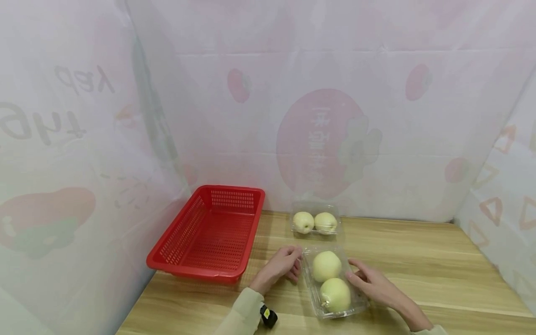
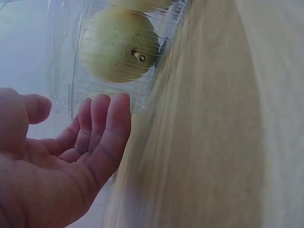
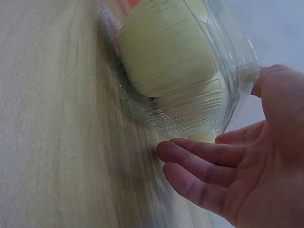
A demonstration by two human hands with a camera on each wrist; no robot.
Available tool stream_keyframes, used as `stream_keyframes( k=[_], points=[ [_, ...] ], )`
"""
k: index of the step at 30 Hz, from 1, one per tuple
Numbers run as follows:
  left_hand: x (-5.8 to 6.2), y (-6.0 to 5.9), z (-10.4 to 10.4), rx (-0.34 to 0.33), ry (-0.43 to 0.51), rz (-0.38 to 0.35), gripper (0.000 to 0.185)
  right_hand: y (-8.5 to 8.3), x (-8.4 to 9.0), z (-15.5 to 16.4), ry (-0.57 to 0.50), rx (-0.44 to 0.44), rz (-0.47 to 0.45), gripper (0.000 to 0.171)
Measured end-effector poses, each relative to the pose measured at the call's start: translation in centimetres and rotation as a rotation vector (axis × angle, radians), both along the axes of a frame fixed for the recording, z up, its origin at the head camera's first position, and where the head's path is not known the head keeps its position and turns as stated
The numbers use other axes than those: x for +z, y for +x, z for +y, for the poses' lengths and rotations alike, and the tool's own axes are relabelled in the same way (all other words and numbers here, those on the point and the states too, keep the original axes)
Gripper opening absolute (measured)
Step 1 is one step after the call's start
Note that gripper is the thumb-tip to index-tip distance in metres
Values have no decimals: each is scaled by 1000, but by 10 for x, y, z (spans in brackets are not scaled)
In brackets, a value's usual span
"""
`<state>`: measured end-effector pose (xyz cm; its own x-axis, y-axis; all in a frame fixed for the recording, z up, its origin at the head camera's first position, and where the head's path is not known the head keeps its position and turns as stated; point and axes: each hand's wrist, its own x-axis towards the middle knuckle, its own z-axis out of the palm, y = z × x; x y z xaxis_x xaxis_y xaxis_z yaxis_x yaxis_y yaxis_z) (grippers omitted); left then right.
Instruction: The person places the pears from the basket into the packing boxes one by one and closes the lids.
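A clear plastic clamshell box (image 1: pixel 315 301) with two pale yellow pears (image 1: pixel 335 295) lies on the table between the hands, closed and slightly turned. At its left side is my left hand (image 1: pixel 284 263), fingers loosely bent and holding nothing; in the left wrist view the fingertips (image 2: pixel 118 107) are close to the ribbed box wall. My right hand (image 1: pixel 377 284) is against the right side, its thumb at the lid's edge. In the right wrist view its fingers (image 3: pixel 199 161) lie relaxed beside the box wall; whether they touch it I cannot tell.
Behind, near the wall, stands another clear box (image 1: pixel 317 207) with two pears (image 1: pixel 303 222). A red plastic basket (image 1: pixel 248 251) sits to the left. The wooden table (image 1: pixel 431 265) meets printed cloth walls (image 1: pixel 251 139) at the back and sides.
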<state>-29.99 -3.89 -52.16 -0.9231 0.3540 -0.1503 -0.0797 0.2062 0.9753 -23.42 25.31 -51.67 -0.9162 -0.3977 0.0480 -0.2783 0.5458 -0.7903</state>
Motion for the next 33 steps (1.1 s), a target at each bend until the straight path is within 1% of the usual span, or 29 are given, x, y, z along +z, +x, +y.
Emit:
stream_keyframes(
  k=[5,13,20,29,33],
  points=[
    [0,2,2,6,11,4,33,0,-1,0,-13,9,-7,58],
    [-1,3,5,48,0,-1,26,-2,-4,0,3,24,-12,59],
    [2,4,3,18,2,-10,26,-2,-4,0,-34,29,-45,58],
    [-3,1,3,-2,0,5,24,-2,-4,-2,-16,5,-58,63],
    [-3,1,3,-6,-3,2,24,-2,-5,-2,-16,8,-57,63]
  ],
)
